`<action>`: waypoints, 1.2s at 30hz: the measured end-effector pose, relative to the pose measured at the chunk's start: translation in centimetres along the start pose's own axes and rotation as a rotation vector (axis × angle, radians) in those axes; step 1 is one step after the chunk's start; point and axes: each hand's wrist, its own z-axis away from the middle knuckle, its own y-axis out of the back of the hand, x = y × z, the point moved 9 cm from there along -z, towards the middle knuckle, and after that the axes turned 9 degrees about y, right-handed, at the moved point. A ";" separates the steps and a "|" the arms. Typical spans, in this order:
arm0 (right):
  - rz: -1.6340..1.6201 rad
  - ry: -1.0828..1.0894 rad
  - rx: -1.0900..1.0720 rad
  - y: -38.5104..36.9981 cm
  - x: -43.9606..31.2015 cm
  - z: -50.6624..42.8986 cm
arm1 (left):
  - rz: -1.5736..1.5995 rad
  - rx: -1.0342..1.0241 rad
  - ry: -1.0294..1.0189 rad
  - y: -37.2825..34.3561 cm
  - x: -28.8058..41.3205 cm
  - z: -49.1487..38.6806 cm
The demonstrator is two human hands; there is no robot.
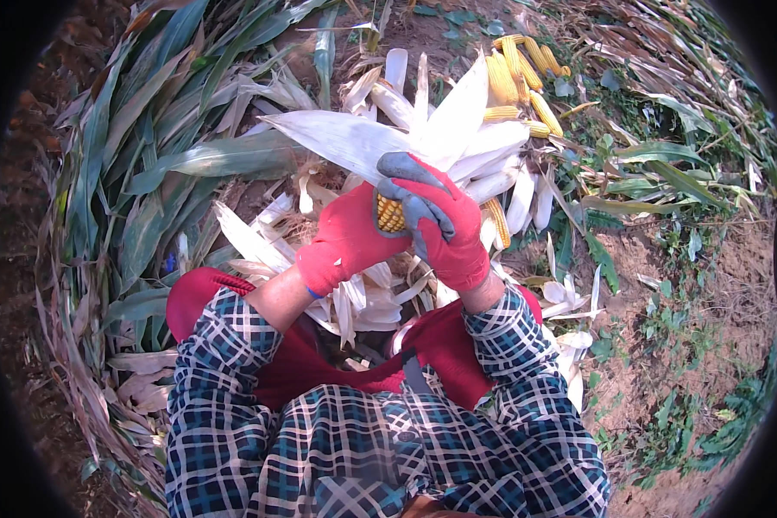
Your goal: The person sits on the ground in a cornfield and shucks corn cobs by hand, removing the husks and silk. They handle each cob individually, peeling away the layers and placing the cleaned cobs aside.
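An ear of corn (390,213) with yellow kernels showing is held between my two gloved hands, in front of my knees. My left hand (360,223), in a red and grey work glove, wraps around the ear. On the ear's right side, my right hand (435,213) in a matching glove has its fingers bent over the ear and the base of the husk. Pale dry husk leaves (453,123) spread out beyond my hands. How far the husk is parted from the ear is hidden by the gloves.
Several husked yellow ears (515,74) lie in a pile at the upper right. Another ear (497,223) lies just right of my right hand. Loose husks (369,304) cover the ground before my knees. Cut corn stalks and leaves (142,162) are heaped on the left; weeds (673,324) grow on the right.
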 end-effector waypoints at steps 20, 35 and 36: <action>0.619 -0.039 0.184 1.6 2.1 -0.5 | -0.320 0.112 0.108 1.6 -0.8 -1.0; -2.066 -0.352 0.381 0.1 2.9 1.8 | 0.946 -0.806 0.147 -3.9 2.3 3.8; -2.085 -0.364 0.328 0.0 1.8 1.7 | 0.928 -0.919 0.174 -4.5 2.4 4.5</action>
